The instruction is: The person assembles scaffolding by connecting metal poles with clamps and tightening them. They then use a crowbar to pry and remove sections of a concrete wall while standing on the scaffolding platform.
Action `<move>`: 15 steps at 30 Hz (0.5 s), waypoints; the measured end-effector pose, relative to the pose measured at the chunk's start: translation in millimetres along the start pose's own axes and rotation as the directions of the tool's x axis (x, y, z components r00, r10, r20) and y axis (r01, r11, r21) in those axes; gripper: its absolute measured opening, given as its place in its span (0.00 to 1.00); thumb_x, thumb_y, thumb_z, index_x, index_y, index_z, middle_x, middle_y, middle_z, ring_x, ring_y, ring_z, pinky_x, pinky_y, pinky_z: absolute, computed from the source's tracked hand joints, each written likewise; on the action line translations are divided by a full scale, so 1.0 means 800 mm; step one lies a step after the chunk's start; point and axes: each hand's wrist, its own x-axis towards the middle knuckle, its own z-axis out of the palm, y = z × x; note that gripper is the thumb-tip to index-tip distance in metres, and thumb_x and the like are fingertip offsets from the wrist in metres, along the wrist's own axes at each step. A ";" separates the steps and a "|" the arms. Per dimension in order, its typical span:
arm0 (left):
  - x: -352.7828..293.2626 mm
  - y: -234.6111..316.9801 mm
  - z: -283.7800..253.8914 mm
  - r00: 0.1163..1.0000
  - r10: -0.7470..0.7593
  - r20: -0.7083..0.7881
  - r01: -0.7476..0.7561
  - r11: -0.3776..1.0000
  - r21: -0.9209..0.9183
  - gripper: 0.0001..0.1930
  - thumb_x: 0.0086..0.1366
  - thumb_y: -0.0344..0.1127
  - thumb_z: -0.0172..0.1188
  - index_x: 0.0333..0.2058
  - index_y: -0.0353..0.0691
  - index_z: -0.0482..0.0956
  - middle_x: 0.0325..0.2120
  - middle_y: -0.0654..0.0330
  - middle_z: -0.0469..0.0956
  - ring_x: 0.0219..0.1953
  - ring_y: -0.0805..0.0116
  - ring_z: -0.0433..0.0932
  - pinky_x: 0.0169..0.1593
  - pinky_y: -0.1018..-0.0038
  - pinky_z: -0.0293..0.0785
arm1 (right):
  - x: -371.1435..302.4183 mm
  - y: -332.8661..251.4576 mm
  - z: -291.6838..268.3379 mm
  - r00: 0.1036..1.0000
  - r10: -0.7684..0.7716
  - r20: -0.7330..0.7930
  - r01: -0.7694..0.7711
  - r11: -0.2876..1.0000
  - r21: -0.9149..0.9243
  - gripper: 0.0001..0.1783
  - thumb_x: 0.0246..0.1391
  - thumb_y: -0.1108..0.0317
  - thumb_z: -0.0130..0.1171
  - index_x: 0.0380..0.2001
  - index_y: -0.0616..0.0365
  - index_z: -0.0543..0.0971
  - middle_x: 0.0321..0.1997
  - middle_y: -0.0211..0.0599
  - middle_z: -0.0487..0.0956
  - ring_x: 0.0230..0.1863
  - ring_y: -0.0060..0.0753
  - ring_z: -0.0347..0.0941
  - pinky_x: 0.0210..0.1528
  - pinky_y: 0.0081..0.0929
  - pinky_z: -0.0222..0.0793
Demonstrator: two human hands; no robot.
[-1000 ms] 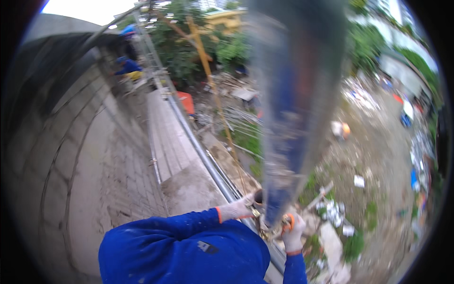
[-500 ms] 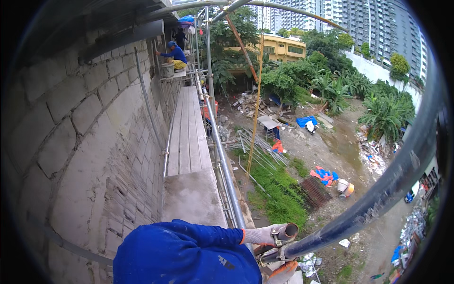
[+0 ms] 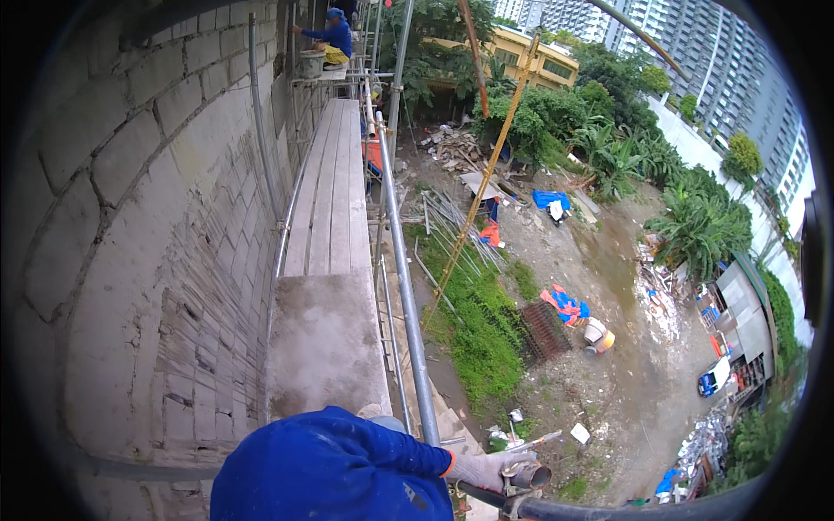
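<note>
My left arm, in a blue sleeve with an orange cuff, reaches rightward across the bottom. My left hand, in a pale dusty glove, is closed around a short scaffold pipe, close to its open end. A metal clamp sits just below that end. Beside it, a dark pipe runs right along the lower edge. My fingertips are partly hidden by the pipe and clamp. My right hand is out of the picture.
A grey guard pipe runs along the plank walkway, beside a block wall. Further along, a person in blue crouches by a bucket. Right of the scaffold, the ground drops far below, with a cement mixer.
The view has shifted, and the dark pipe now lies low along the bottom edge. My right hand, seen earlier under the clamp, has left the picture. My left hand stays on the pipe.
</note>
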 end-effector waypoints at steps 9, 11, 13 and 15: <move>-0.013 0.038 -0.023 0.982 0.191 -0.008 -0.188 0.975 0.117 0.45 0.45 0.37 0.76 0.64 0.44 0.68 0.51 0.50 0.78 0.56 0.55 0.77 0.61 0.61 0.71 | -0.025 -0.015 0.014 0.943 0.186 0.274 -0.256 0.935 0.246 0.17 0.71 0.48 0.51 0.33 0.46 0.69 0.22 0.25 0.66 0.14 0.21 0.52 0.19 0.22 0.53; -0.016 0.052 -0.026 0.887 0.461 -0.026 -0.437 0.856 0.277 0.32 0.51 0.43 0.75 0.54 0.41 0.77 0.47 0.50 0.79 0.52 0.53 0.77 0.56 0.59 0.73 | -0.013 -0.017 0.002 0.837 0.179 0.518 -0.367 0.885 0.287 0.16 0.72 0.50 0.52 0.36 0.48 0.69 0.25 0.27 0.68 0.15 0.21 0.56 0.19 0.23 0.55; -0.014 0.054 -0.028 0.939 0.324 0.113 -0.336 0.935 0.116 0.38 0.54 0.44 0.75 0.61 0.38 0.71 0.54 0.48 0.74 0.58 0.52 0.72 0.62 0.58 0.68 | -0.002 -0.015 -0.007 0.561 0.081 0.824 -0.525 0.804 0.278 0.19 0.72 0.46 0.51 0.41 0.50 0.71 0.27 0.28 0.69 0.19 0.23 0.62 0.21 0.25 0.61; -0.007 0.043 -0.026 0.889 0.426 0.168 -0.457 0.849 0.264 0.38 0.54 0.44 0.74 0.61 0.38 0.71 0.52 0.47 0.76 0.55 0.52 0.74 0.61 0.58 0.71 | -0.001 -0.010 -0.013 0.902 0.143 0.408 -0.258 0.935 0.242 0.17 0.72 0.49 0.52 0.47 0.51 0.71 0.33 0.31 0.72 0.24 0.26 0.67 0.24 0.28 0.65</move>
